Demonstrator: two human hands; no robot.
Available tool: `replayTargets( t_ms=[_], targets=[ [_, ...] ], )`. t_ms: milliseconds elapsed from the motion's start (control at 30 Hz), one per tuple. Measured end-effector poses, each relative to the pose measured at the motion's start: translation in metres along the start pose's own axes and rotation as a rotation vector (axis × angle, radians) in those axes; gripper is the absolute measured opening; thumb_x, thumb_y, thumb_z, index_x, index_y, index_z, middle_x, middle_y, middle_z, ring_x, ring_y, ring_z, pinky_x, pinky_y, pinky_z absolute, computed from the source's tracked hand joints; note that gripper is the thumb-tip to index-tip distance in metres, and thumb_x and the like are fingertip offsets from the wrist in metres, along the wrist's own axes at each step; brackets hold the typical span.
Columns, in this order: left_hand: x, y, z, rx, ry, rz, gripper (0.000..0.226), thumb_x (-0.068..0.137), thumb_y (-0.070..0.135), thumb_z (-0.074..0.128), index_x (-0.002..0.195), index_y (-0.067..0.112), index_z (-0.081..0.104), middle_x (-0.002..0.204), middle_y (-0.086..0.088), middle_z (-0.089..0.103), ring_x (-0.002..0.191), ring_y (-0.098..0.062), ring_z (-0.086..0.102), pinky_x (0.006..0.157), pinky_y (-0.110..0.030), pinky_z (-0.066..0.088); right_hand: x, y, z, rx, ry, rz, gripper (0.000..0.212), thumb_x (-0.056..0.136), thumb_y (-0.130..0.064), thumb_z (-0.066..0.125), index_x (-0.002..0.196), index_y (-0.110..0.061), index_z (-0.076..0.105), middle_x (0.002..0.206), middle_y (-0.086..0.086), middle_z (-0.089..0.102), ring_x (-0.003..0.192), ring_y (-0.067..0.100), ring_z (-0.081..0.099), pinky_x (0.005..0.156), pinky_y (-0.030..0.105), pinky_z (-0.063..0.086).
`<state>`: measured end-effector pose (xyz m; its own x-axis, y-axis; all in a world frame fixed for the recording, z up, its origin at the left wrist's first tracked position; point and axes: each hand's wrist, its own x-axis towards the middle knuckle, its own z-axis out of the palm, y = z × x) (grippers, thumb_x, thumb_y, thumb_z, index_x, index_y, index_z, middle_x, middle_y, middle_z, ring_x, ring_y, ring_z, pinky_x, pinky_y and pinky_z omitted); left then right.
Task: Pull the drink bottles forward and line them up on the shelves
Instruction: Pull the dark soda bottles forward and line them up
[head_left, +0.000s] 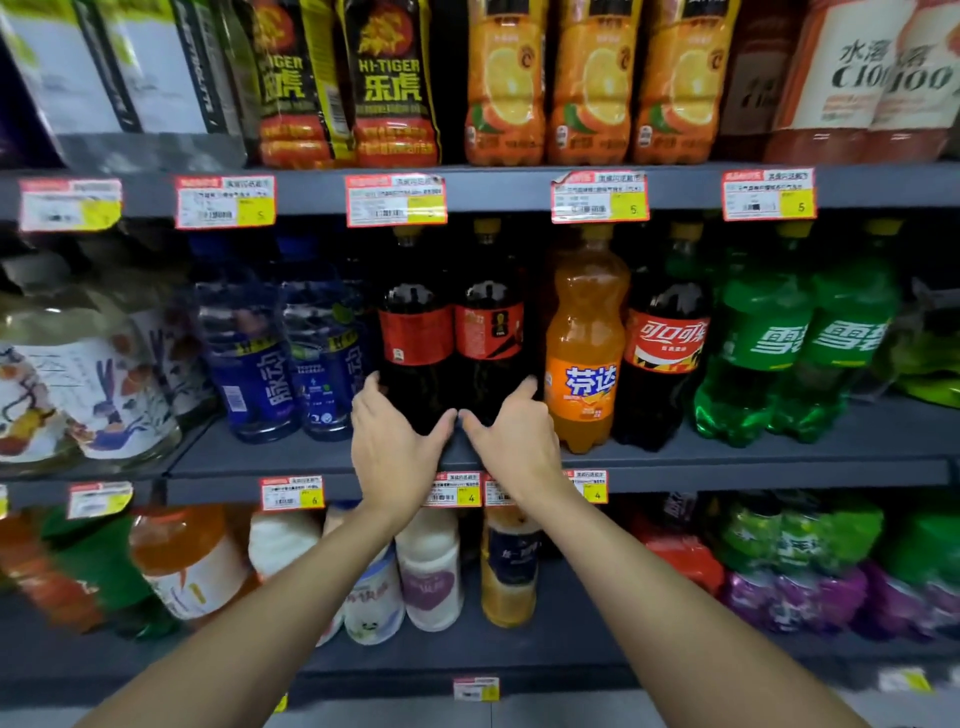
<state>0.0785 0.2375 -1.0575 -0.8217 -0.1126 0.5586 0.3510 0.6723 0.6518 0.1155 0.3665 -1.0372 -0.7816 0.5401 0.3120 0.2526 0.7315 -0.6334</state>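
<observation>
My left hand (395, 441) grips the left cola (415, 332), right hand (511, 439) the right cola (488, 327); both sit back, not yet pulled.

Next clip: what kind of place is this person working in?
Probably a shop's drinks aisle: tiered grey shelves, red-and-yellow price tags along their edges, and rows of bottled drinks like the orange soda bottle.
</observation>
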Motion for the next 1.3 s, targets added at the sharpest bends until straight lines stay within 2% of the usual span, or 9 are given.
replayTargets(
  t_ms=[167,367,533,700,767,867,1067,1167,1300],
  targets=[
    [0.005,0.001,-0.005,0.098,-0.071,-0.005,0.092,0.081,0.062,0.07,0.144,0.003,0.039,0.132,-0.015,0.055,0.125,-0.03,0.049,0.099,-0.043,0.047,0.006,-0.012,0.006,-0.037,-0.012,0.048,0.08,0.089,-0.055,0.067,0.139,-0.001,0.034,0.11,0.015,0.069,0.103,0.034,0.068,0.078,0.039,0.054],
    [0.01,-0.004,-0.011,0.044,-0.134,0.018,0.075,0.084,0.06,0.069,0.136,0.01,0.048,0.126,-0.008,0.06,0.121,-0.025,0.053,0.097,-0.042,0.048,0.002,-0.013,0.007,-0.061,-0.001,0.025,0.065,0.091,-0.055,0.066,0.124,-0.006,0.039,0.105,0.013,0.069,0.099,0.032,0.07,0.073,0.037,0.053],
    [0.013,-0.009,-0.02,0.009,-0.175,0.041,0.081,0.082,0.058,0.073,0.141,0.008,0.046,0.132,-0.009,0.059,0.125,-0.026,0.053,0.1,-0.042,0.047,-0.009,-0.009,0.0,-0.135,0.008,-0.022,0.069,0.09,-0.063,0.062,0.121,-0.005,0.04,0.102,0.012,0.069,0.095,0.029,0.07,0.069,0.033,0.053],
    [0.018,-0.011,-0.025,-0.041,-0.241,-0.012,0.083,0.077,0.048,0.08,0.141,0.007,0.043,0.132,-0.011,0.057,0.125,-0.029,0.053,0.1,-0.041,0.046,-0.024,-0.011,-0.004,-0.376,0.057,-0.175,0.076,0.099,-0.064,0.043,0.13,0.005,0.043,0.103,0.014,0.07,0.095,0.029,0.07,0.066,0.032,0.05],
    [0.021,-0.014,-0.028,-0.038,-0.26,-0.023,0.082,0.077,0.046,0.079,0.141,0.007,0.043,0.133,-0.01,0.057,0.125,-0.028,0.053,0.1,-0.039,0.045,-0.031,-0.009,-0.005,-0.38,0.07,-0.225,0.064,0.102,-0.054,0.043,0.128,0.005,0.046,0.099,0.013,0.07,0.09,0.029,0.071,0.061,0.031,0.047],
    [0.02,-0.02,-0.033,-0.017,-0.246,-0.03,0.08,0.078,0.051,0.075,0.14,0.01,0.044,0.134,-0.007,0.058,0.124,-0.025,0.055,0.097,-0.038,0.046,-0.035,0.001,-0.011,-0.296,0.114,-0.273,0.042,0.101,-0.048,0.049,0.108,-0.007,0.05,0.087,0.01,0.069,0.081,0.03,0.07,0.055,0.03,0.037],
    [0.017,-0.017,-0.033,0.021,-0.304,0.026,0.063,0.08,0.053,0.065,0.129,0.021,0.042,0.121,-0.002,0.063,0.109,-0.028,0.062,0.083,-0.042,0.052,-0.022,0.006,-0.011,-0.243,0.034,-0.136,0.083,0.091,-0.068,0.048,0.145,-0.006,0.034,0.105,0.01,0.069,0.097,0.032,0.068,0.069,0.037,0.044],
    [0.017,-0.016,-0.035,0.002,-0.295,0.019,0.059,0.08,0.048,0.068,0.127,0.022,0.045,0.119,-0.001,0.063,0.108,-0.027,0.062,0.081,-0.039,0.051,-0.016,0.005,-0.009,-0.226,0.004,-0.143,0.077,0.089,-0.072,0.047,0.132,-0.009,0.044,0.102,0.007,0.07,0.097,0.031,0.069,0.07,0.036,0.044],
    [0.008,-0.012,-0.035,0.043,-0.243,0.02,0.075,0.084,0.047,0.07,0.144,0.013,0.039,0.132,-0.007,0.057,0.122,-0.027,0.055,0.095,-0.043,0.05,-0.018,0.0,-0.01,-0.305,0.072,-0.155,0.069,0.088,-0.078,0.046,0.108,-0.012,0.042,0.088,0.004,0.068,0.084,0.025,0.07,0.059,0.032,0.039]
  ],
)
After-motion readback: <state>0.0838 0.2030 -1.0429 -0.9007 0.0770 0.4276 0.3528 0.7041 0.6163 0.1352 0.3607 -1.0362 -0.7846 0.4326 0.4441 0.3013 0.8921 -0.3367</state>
